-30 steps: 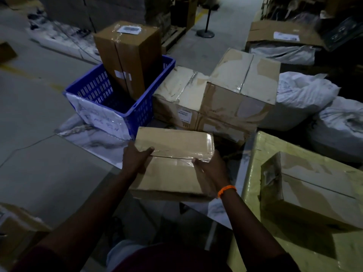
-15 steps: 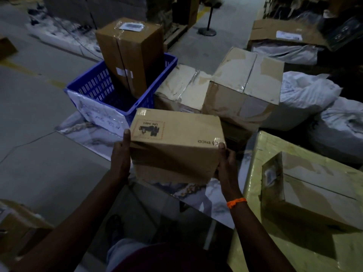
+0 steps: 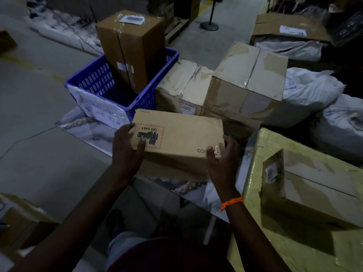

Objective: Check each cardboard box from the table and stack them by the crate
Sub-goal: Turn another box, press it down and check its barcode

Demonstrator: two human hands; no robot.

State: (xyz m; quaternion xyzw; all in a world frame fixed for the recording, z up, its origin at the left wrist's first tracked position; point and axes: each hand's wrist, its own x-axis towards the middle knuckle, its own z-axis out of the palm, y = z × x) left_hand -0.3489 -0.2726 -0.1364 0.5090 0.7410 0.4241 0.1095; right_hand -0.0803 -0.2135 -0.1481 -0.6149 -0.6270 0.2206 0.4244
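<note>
I hold a flat cardboard box [image 3: 182,138] in front of me, its top face showing a red-bordered UN 3481 battery label. My left hand [image 3: 127,148] grips its left end with the thumb over the label. At the near right corner my right hand [image 3: 222,163] grips it, an orange band on the wrist. Beyond it sits the blue crate [image 3: 98,83] with a tall taped box [image 3: 133,50] standing inside. Right of the crate stand two worn boxes [image 3: 247,79], with one more beside them [image 3: 182,83].
A yellow-wrapped surface [image 3: 261,213] at my right carries another cardboard box [image 3: 314,191]. White sacks [image 3: 306,95] lie at the right. A marbled sheet [image 3: 94,130] runs under the crate. Another box [image 3: 17,222] is at lower left, grey floor to the left.
The box has been turned over in my hands: first a taped face was up, now the labelled face is up. Both hands shifted their hold along its ends.
</note>
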